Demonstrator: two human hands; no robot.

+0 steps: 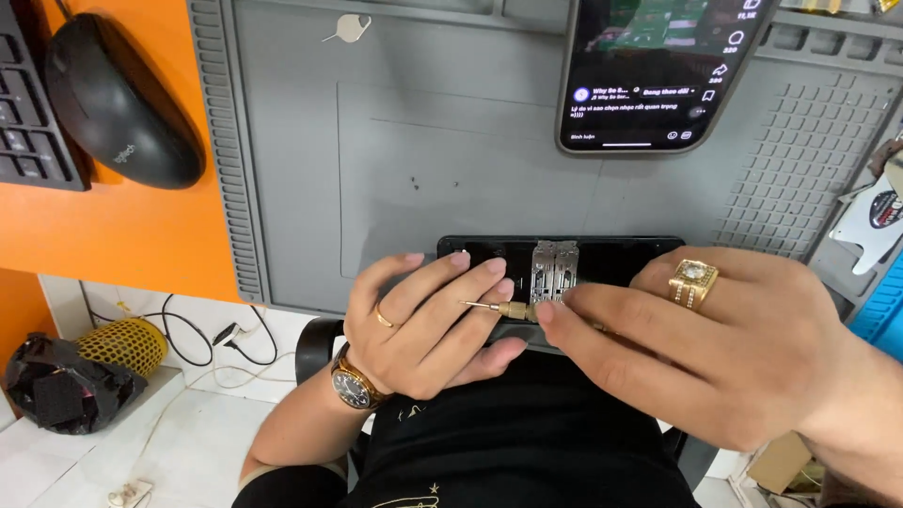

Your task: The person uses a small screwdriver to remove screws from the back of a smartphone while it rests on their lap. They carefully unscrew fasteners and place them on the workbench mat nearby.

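Observation:
A black phone [616,256] lies flat at the near edge of a grey work mat [395,160], with a small metal clamp [554,268] fixed across its middle. My left hand [423,325] rests its fingers on the phone's left end. It wears a thin ring and a wristwatch. My right hand [696,343], with a large gold ring, pinches a thin brass-tipped screwdriver [503,308]. The tool's tip points left, touching my left fingers just beside the clamp.
A second phone [658,71] with a lit screen lies at the mat's far side. A small SIM pin [348,30] sits at the far left of the mat. A black mouse [118,99] and a keyboard [28,103] rest on the orange desk at left.

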